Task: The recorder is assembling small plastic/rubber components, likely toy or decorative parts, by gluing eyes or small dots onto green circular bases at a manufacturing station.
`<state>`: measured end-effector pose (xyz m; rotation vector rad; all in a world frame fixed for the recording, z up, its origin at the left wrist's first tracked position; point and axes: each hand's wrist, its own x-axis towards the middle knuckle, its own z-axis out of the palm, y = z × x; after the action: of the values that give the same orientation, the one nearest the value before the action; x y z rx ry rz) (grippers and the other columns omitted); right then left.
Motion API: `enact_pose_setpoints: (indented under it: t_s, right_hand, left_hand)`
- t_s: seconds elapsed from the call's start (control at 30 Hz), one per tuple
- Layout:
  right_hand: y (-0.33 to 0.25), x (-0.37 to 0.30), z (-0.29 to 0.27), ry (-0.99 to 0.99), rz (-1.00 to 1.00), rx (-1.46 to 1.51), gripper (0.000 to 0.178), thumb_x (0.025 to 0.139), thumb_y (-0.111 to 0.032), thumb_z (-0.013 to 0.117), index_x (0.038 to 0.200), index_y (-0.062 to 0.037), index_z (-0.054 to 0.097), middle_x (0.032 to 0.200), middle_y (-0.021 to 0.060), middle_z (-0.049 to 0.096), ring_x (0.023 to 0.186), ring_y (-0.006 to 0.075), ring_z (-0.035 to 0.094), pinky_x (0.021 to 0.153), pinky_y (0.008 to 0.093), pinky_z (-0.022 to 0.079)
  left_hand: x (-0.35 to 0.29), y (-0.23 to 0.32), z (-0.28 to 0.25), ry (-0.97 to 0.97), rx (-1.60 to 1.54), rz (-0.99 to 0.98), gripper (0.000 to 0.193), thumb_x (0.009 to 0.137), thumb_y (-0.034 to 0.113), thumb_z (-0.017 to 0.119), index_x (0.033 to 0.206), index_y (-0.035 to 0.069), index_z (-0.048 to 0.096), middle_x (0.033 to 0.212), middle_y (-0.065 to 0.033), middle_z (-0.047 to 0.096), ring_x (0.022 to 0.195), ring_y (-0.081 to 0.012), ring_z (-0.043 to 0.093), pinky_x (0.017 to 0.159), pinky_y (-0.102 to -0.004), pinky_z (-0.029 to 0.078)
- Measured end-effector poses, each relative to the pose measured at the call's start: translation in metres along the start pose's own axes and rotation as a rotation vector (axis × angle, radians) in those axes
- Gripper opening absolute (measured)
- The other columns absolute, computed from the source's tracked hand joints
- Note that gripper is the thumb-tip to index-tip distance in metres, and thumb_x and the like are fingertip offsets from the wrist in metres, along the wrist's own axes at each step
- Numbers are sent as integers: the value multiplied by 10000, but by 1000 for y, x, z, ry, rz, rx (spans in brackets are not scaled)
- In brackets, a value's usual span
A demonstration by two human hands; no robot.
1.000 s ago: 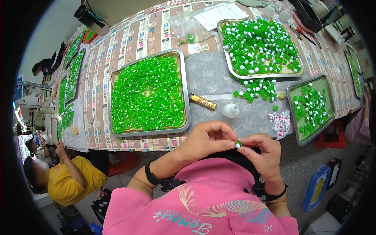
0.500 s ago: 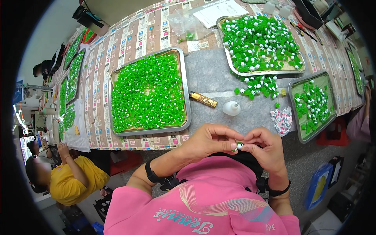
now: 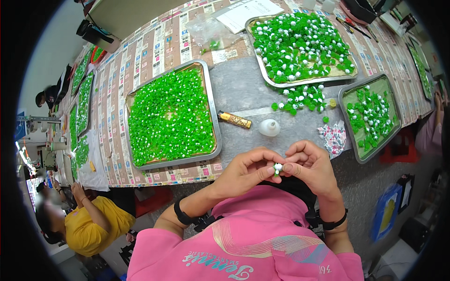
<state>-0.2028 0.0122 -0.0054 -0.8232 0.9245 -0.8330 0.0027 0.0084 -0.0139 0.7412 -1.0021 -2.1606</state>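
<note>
Close in front of my pink shirt, a small green piece with a white eyeball bead (image 3: 278, 167) sits between my hands. My left hand (image 3: 248, 171) is closed, pinching it between thumb and fingertips. From the other side my right hand (image 3: 313, 169) is closed in too, thumb tip against the piece and fingers curled behind, the index a little raised. Part of the piece is hidden by the fingers. Beyond my hands stand a white squeeze bottle (image 3: 269, 127) and, to its left, a yellow-and-black lighter (image 3: 235, 119).
Left is a metal tray (image 3: 214, 126) of green pieces. Another tray (image 3: 281, 85) lies at the back with eyeball pieces, some loose ones (image 3: 302, 97) before it, and a smaller tray (image 3: 343, 105) at right. A flowered cloth (image 3: 333, 139) lies near the edge. A person in yellow (image 3: 96, 225) sits left.
The piece has turned between my fingers, its white side now showing instead of the black pupil. My right index finger has lifted slightly. The whole view has shifted a little.
</note>
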Motion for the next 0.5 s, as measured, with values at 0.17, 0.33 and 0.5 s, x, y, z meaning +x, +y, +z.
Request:
enact_pose_setpoints:
  t_s: [0.17, 0.33, 0.5]
  right_hand:
    - [2, -5, 6, 39, -37, 29, 336, 792, 26, 676, 1076, 39, 495, 967, 141, 634, 846, 165, 647, 761, 273, 542]
    - [-1, -9, 9, 55, -30, 55, 326, 785, 33, 680, 1059, 41, 503, 960, 133, 628, 828, 181, 652, 758, 278, 547]
    - [1, -10, 10, 60, -61, 25, 292, 779, 35, 687, 1017, 30, 519, 905, 106, 629, 812, 162, 651, 736, 261, 541]
  left_hand:
    - [0, -5, -4, 10, -43, 35, 238, 948, 105, 498, 1148, -22, 484, 1029, -84, 558, 913, -133, 591, 826, -278, 504]
    - [1, -5, 0, 14, 48, 106, 218, 931, 69, 517, 1128, -25, 513, 1003, -73, 547, 901, -129, 590, 815, -268, 493]
    - [0, -5, 1, 32, 171, 179, 180, 904, 24, 540, 1073, -28, 573, 992, -71, 536, 901, -130, 588, 797, -261, 492]
